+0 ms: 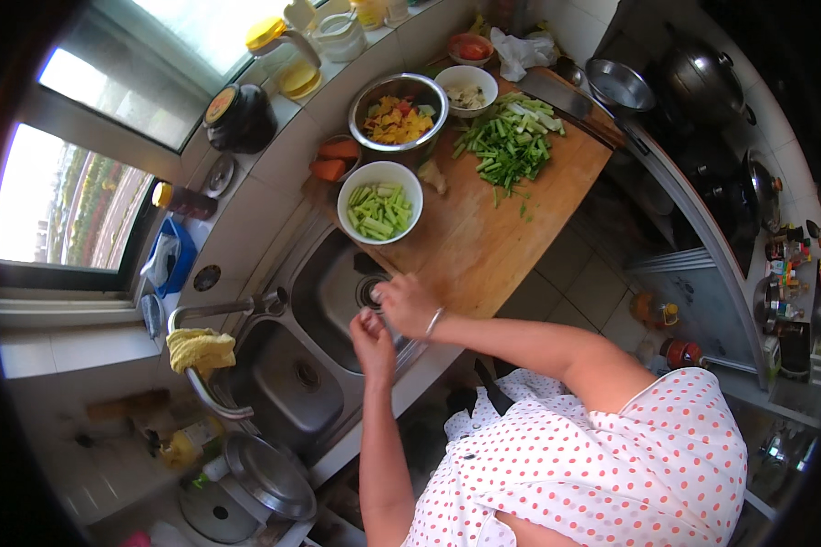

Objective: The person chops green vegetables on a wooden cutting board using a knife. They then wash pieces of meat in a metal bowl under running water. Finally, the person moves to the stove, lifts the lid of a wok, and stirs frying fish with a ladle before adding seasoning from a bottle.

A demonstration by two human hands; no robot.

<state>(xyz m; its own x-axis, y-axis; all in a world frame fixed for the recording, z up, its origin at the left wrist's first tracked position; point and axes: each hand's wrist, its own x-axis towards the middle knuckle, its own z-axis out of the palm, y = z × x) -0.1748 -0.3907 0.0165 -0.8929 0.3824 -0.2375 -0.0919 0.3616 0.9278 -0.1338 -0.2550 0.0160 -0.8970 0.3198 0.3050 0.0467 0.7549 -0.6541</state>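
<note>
My left hand (pixel 373 345) is over the edge of the right-hand sink basin (pixel 328 287), its fingers curled up close to the other hand. Just above it, my right hand (pixel 405 305), with a silver bracelet (pixel 435 321) on the wrist, has bent fingers over the basin beside the corner of a wooden cutting board (pixel 472 260). Something small and pale shows at the fingertips, too small to tell what it is. Nearest on the board stands a white bowl (pixel 390 232) of cut green stalks. A piece of ginger (pixel 433 176) and chopped greens (pixel 510 147) lie beyond.
A steel bowl (pixel 436 133) holds yellow and red pieces. Next to it are orange chunks (pixel 334 158) and a smaller white bowl (pixel 475 113). A cleaver (pixel 554 96) lies along the board's far edge. The faucet (pixel 209 305), draped with a yellow cloth (pixel 202 349), reaches over the sink.
</note>
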